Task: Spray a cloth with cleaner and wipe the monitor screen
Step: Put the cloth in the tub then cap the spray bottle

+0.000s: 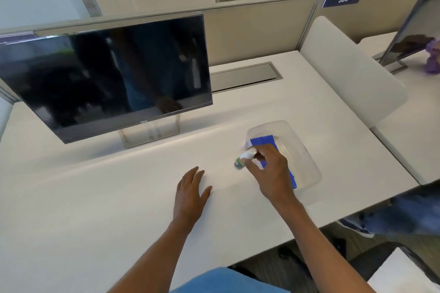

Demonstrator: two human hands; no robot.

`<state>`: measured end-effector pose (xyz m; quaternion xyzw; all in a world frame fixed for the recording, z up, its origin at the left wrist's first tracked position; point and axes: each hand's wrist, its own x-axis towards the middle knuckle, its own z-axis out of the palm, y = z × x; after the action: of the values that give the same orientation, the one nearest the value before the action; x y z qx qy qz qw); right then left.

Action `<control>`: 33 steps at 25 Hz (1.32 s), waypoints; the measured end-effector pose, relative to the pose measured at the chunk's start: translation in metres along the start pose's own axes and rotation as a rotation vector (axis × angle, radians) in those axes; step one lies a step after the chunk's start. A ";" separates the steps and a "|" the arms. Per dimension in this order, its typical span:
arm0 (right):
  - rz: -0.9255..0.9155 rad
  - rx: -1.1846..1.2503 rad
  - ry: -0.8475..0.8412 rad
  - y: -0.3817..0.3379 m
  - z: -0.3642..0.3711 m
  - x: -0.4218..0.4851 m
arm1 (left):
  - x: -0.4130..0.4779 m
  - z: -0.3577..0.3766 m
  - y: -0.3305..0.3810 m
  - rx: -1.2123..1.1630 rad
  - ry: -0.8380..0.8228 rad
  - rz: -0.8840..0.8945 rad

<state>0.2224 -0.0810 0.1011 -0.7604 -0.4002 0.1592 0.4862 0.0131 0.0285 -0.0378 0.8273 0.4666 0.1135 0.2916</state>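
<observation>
A dark, switched-off monitor (112, 74) stands on its stand at the back left of the white desk (95, 197). To its right sits a clear plastic tub (304, 154) with a folded blue cloth (262, 141) inside. My right hand (269, 169) hovers over the tub's near left side, shut on a small spray bottle (244, 158) with a white top, whose lower end points left. My left hand (190, 192) lies flat on the desk, palm down, fingers slightly apart, holding nothing.
A grey cable hatch (245, 76) is set in the desk behind the tub. A white divider panel (352, 74) stands on the right, with a second monitor (409, 31) and a purple object (432, 57) beyond. A person's leg and shoe (381, 216) are at the desk's right front corner.
</observation>
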 end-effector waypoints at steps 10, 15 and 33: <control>0.238 -0.241 0.223 0.059 -0.120 0.002 | -0.002 0.021 0.010 0.176 -0.059 -0.041; 0.326 -0.456 0.107 0.086 -0.120 0.005 | -0.006 0.022 0.018 0.192 -0.064 -0.055; 0.410 -0.745 -0.094 0.088 -0.115 0.015 | -0.007 0.024 0.017 0.207 -0.044 -0.043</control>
<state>0.3447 -0.1583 0.0815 -0.9398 -0.2926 0.1313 0.1179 0.0325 0.0064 -0.0464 0.8452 0.4868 0.0403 0.2170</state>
